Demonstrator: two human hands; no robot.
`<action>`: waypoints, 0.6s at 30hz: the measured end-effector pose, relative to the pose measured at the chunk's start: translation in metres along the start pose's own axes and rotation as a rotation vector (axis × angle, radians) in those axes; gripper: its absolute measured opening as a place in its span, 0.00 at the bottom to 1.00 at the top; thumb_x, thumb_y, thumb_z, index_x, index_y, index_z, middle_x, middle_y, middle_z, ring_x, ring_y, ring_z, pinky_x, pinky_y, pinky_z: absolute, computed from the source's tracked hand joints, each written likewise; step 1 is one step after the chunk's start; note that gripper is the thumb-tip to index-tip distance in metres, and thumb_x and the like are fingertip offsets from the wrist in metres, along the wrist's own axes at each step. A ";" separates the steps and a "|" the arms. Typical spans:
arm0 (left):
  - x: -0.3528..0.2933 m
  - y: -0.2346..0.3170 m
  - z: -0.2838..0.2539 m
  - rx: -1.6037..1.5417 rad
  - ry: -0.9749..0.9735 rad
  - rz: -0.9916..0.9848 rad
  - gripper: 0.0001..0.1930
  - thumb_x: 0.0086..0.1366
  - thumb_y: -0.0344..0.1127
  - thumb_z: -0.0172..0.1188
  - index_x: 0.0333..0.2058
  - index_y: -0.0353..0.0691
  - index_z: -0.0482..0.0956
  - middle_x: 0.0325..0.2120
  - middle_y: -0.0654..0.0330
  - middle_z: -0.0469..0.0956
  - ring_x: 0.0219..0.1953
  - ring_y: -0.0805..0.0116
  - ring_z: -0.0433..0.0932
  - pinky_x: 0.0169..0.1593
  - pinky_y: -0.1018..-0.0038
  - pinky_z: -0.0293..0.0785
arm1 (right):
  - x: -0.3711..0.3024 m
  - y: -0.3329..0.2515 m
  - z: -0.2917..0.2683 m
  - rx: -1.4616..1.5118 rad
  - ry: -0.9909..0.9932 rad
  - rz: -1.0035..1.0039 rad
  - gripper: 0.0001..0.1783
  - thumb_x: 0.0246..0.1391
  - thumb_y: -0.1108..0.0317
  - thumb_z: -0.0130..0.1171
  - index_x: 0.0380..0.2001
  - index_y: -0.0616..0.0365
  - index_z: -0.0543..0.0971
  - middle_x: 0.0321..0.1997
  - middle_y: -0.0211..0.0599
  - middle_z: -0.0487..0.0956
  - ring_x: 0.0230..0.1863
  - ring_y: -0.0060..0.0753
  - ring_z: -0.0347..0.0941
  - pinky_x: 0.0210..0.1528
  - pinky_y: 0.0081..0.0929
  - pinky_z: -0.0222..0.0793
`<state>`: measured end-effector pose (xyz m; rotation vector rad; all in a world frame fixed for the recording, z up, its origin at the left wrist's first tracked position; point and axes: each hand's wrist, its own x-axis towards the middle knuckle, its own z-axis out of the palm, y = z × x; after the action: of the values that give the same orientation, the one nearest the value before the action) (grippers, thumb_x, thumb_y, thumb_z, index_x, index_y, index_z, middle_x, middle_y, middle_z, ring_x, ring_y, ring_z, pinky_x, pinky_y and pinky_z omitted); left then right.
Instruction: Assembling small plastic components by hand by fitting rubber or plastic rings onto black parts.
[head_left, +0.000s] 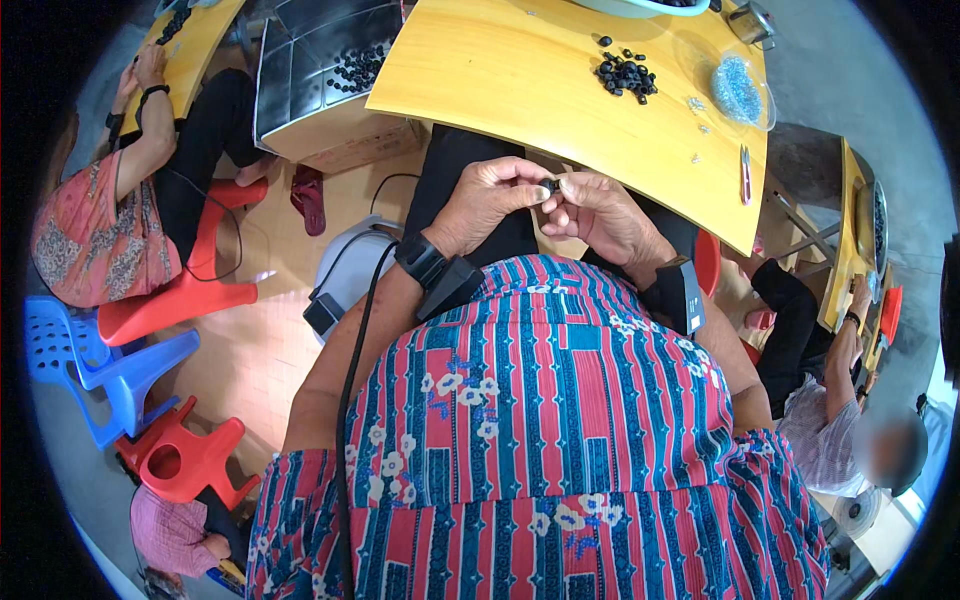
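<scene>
My left hand (490,203) and my right hand (606,218) meet in front of my body, just off the near edge of the yellow table (480,70). Between their fingertips is a small black piece (549,186), rounded like a cap or knob. The left thumb and forefinger pinch it from one side, and the right thumb and forefinger close on it from the other. Fingers cover most of it, so its exact kind is hidden. On the table lies a loose pile of similar small black pieces (626,77).
A clear dish of pale blue bits (737,90) and a slim red tool (746,176) lie at the table's right. A metal cup (750,24) stands behind. Left of the table, a black-lined box (325,70) holds black pieces. Other people sit on both sides.
</scene>
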<state>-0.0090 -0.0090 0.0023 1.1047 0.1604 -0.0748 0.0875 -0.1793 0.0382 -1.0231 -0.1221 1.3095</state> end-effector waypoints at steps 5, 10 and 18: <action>0.002 0.002 0.000 -0.001 -0.014 0.034 0.09 0.60 0.27 0.58 0.39 0.32 0.77 0.31 0.60 0.77 0.35 0.76 0.75 0.42 0.78 0.73 | 0.002 0.000 -0.004 -0.005 -0.037 0.007 0.17 0.56 0.59 0.57 0.36 0.66 0.74 0.31 0.34 0.74 0.29 0.22 0.71 0.43 0.30 0.74; 0.005 0.005 0.003 0.041 -0.002 0.061 0.09 0.59 0.26 0.59 0.40 0.33 0.76 0.31 0.61 0.78 0.33 0.76 0.75 0.41 0.79 0.74 | 0.003 -0.001 -0.007 -0.005 -0.036 -0.002 0.16 0.57 0.60 0.55 0.34 0.65 0.74 0.29 0.32 0.72 0.28 0.21 0.70 0.42 0.30 0.75; 0.005 0.003 -0.001 0.206 0.026 0.059 0.09 0.58 0.26 0.60 0.39 0.33 0.77 0.31 0.62 0.77 0.33 0.77 0.76 0.40 0.81 0.74 | 0.004 0.000 -0.003 0.015 0.013 0.035 0.15 0.59 0.61 0.53 0.35 0.66 0.73 0.31 0.33 0.73 0.28 0.21 0.70 0.42 0.30 0.75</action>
<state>-0.0035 -0.0063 0.0039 1.3157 0.1459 -0.0243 0.0906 -0.1774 0.0349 -1.0248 -0.0840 1.3337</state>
